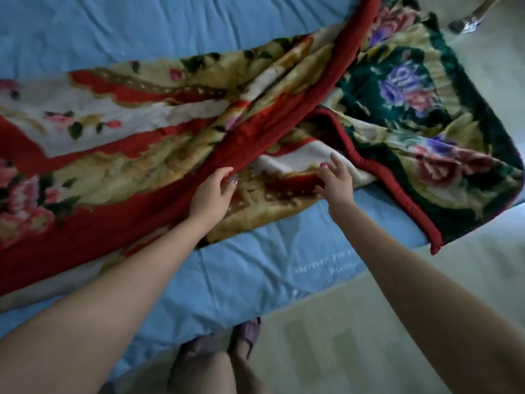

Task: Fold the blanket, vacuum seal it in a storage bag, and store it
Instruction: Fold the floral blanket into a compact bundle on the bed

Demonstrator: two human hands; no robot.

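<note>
Left hand [211, 194] gripping blanket [119, 155] fold, right hand [336, 180] spread just above it

A light blue bedsheet [176, 27] covered the bed, wrinkled in long soft creases, with a line of small white script [326, 264] printed near its front edge. Beside the bed lay a pale floor [355, 336]. Two purple slippers [224, 338] stood on that floor, close against the edge of the bed. At the top right corner a shiny chrome furniture leg [468, 21] rested on the floor, well apart from the slippers.
</note>
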